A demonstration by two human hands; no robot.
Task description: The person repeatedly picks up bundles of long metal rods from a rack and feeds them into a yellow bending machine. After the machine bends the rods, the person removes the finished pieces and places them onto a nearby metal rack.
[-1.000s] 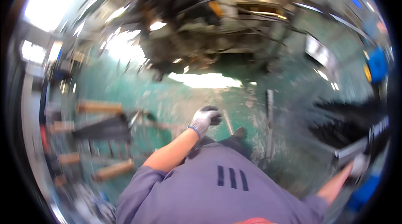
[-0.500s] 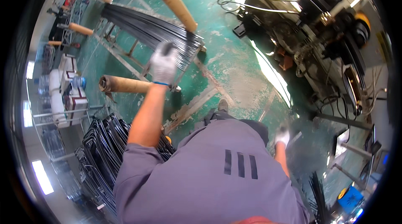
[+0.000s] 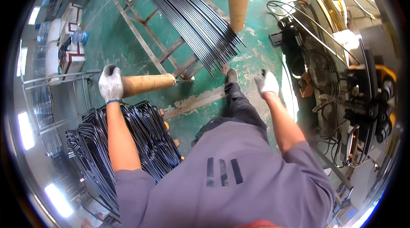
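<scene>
My left hand (image 3: 110,84), in a white knit glove with dark on the palm side, is loosely curled at the outer end of a brown cardboard-like tube (image 3: 147,84). Its thumb and fingers are apart with nothing visible between them; whether it touches the tube I cannot tell. My right hand (image 3: 268,83), gloved alike, hangs in the air with fingers apart and holds nothing. Ahead, between the hands, long thin black metal rods (image 3: 188,14) lie side by side on a metal rack (image 3: 139,42). A second brown tube (image 3: 238,4) stands up beside the rods' near ends.
Bent black metal frames (image 3: 128,138) are stacked below my left forearm. Machinery with cables (image 3: 337,83) runs along the right. White boxes (image 3: 72,49) and a blue water bottle (image 3: 80,37) are at the left. My shoe (image 3: 231,75) is on the worn green floor (image 3: 205,89).
My left hand has moved off the rods, left to the tube's end. My right hand has risen from low at my side to ahead of me. The view has shifted nearer the rack.
</scene>
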